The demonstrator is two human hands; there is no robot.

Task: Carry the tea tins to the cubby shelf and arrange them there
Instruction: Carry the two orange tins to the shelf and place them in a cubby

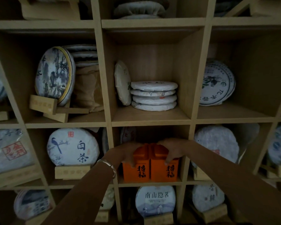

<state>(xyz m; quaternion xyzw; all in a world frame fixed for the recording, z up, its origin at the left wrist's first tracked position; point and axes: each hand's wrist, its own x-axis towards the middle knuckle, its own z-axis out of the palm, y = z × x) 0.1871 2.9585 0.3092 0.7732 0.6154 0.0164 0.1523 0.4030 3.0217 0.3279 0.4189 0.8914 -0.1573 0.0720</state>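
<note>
A tall wooden cubby shelf [149,122] fills the dim view, its square compartments divided by pale boards. Most compartments hold round paper-wrapped tea cakes, some propped upright on small wooden stands, some stacked flat, as in the stack of tea cakes [154,95] in the compartment at centre.

In the compartment directly below that one, two orange tea tins stand upright side by side, touching, near the front edge of the board. The left tin [136,171] and the right tin [165,170] each carry black brush characters on the front face and have a stepped, narrower lid on top. A tea cake [127,134] leans in the shadow behind them.

Two bare arms reach in from below. The left hand [126,153] is draped over the shoulder and outer side of the left tin, fingers curled down its front. The right hand [170,151] does the same on the right tin. Each hand holds its own tin. A silver bracelet [109,165] circles the left wrist.

The tins look rigid, smooth and probably light; the finish may be slick, so a grip across the flat side walls below the lid seems surer than the lid alone, which might lift off.

Room is tight: the pair nearly spans the compartment, with only slim gaps to the upright boards on either side. There is free height above the lids.
</note>
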